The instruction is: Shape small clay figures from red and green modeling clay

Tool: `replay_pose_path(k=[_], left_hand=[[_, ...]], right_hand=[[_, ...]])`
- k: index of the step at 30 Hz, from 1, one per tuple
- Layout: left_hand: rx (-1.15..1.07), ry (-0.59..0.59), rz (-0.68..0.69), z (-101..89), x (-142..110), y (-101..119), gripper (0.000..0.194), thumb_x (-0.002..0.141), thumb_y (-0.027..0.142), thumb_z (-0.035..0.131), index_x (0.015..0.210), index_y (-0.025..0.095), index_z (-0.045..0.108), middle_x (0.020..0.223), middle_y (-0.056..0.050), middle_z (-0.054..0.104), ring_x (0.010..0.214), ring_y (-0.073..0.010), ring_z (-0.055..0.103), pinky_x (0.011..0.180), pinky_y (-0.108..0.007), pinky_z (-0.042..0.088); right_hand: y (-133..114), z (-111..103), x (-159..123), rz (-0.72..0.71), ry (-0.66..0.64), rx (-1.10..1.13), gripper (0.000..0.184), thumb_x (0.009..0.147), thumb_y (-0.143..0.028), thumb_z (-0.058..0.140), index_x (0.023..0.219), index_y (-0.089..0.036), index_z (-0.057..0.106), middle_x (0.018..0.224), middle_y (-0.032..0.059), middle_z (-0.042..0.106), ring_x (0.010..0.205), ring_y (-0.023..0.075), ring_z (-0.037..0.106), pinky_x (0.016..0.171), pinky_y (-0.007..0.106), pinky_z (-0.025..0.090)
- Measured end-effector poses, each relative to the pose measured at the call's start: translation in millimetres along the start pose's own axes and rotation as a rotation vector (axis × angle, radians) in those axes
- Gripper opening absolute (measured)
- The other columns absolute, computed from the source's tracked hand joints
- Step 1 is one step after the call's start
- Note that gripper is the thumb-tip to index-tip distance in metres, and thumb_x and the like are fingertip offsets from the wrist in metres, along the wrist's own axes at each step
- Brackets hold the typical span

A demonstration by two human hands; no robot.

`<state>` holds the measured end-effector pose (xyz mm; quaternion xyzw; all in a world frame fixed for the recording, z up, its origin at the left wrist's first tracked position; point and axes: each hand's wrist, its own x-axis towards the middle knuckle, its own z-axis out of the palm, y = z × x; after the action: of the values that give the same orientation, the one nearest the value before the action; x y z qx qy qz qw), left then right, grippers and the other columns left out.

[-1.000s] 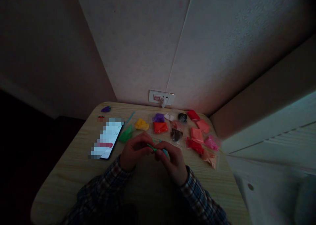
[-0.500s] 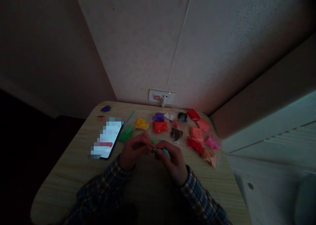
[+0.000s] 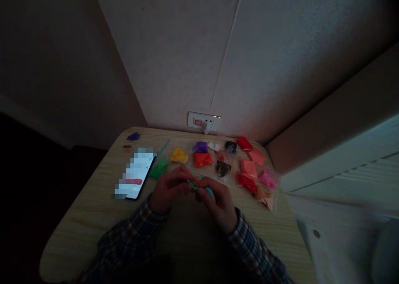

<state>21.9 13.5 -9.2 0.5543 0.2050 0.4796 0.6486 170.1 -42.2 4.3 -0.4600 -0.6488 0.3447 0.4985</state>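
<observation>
My left hand and my right hand meet over the middle of the table. Between their fingertips is a small, thin green piece of modelling clay. Both hands are closed in a pinch on it, one from each side. Something light blue shows among the fingers of my right hand, partly covered; its kind is unclear. Just beyond my left hand lies a green clay packet. A yellow clay lump and an orange packet lie behind the hands.
A lit phone lies left of my hands, with a thin blue stick behind it. A small purple figure sits at the back left. Several clay packets, including a pink one, spread right. Behind the table is a wall socket.
The green clay between my fingertips now shows as a thin strip pointing up and left; before, it looked shorter. My fingers have shifted slightly, while the arms stay in place.
</observation>
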Motion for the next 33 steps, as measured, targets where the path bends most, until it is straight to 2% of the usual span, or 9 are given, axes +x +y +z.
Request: replay_pose_path(k=[13, 17, 21, 24, 29, 33], left_hand=[[0.005, 0.013, 0.022, -1.0, -1.2, -1.4, 0.012, 0.075, 0.030, 0.068, 0.076, 0.020, 0.075, 0.068, 0.000, 0.052, 0.052, -0.0060, 0.049, 0.048, -0.018, 0.042], [-0.005, 0.011, 0.029, -1.7, -1.4, -0.3, 0.016, 0.074, 0.032, 0.069, 0.084, 0.021, 0.074, 0.071, 0.000, 0.053, 0.053, -0.0066, 0.050, 0.048, -0.019, 0.041], [0.036, 0.026, 0.038, -1.3, -1.2, 1.4, 0.014, 0.076, 0.032, 0.067, 0.077, 0.020, 0.075, 0.070, 0.000, 0.052, 0.050, -0.0057, 0.047, 0.047, -0.019, 0.041], [0.024, 0.037, 0.034, -1.5, -1.5, 0.7, 0.015, 0.076, 0.032, 0.067, 0.081, 0.020, 0.075, 0.072, -0.001, 0.053, 0.051, -0.0061, 0.048, 0.047, -0.020, 0.040], [0.067, 0.039, 0.029, -3.1, -2.3, -1.1, 0.014, 0.076, 0.031, 0.067, 0.075, 0.019, 0.075, 0.067, 0.000, 0.051, 0.050, -0.0059, 0.047, 0.046, -0.019, 0.039], [-0.012, 0.042, 0.000, -2.4, -2.4, -1.4, 0.023, 0.071, 0.037, 0.071, 0.086, 0.020, 0.074, 0.074, 0.000, 0.053, 0.052, -0.0059, 0.048, 0.047, -0.019, 0.040]], right_hand=[[-1.9, -0.3, 0.3, 0.005, -0.006, 0.025, 0.023, 0.089, -0.031, 0.047, 0.075, -0.018, 0.060, 0.062, 0.0002, 0.058, 0.059, 0.0124, 0.055, 0.058, 0.024, 0.043], [-1.1, -0.3, 0.1, 0.006, -0.006, 0.022, 0.022, 0.089, -0.030, 0.047, 0.076, -0.018, 0.060, 0.062, 0.0004, 0.058, 0.058, 0.0127, 0.054, 0.057, 0.025, 0.042], [-0.2, -0.5, 0.4, 0.010, -0.008, 0.021, 0.021, 0.088, -0.029, 0.046, 0.076, -0.018, 0.060, 0.063, 0.0005, 0.058, 0.058, 0.0128, 0.054, 0.057, 0.025, 0.042], [-0.5, -0.3, 0.5, 0.008, -0.009, 0.014, 0.022, 0.088, -0.029, 0.046, 0.076, -0.018, 0.060, 0.062, 0.0005, 0.058, 0.058, 0.0128, 0.054, 0.057, 0.025, 0.043], [-1.3, 0.0, 1.3, -0.005, 0.007, 0.006, 0.021, 0.088, -0.029, 0.046, 0.076, -0.018, 0.060, 0.061, 0.0001, 0.059, 0.057, 0.0123, 0.054, 0.056, 0.024, 0.043], [-1.8, -0.5, 1.5, -0.014, 0.016, -0.002, 0.021, 0.088, -0.028, 0.047, 0.075, -0.018, 0.060, 0.061, 0.0001, 0.059, 0.058, 0.0123, 0.055, 0.057, 0.024, 0.043]])
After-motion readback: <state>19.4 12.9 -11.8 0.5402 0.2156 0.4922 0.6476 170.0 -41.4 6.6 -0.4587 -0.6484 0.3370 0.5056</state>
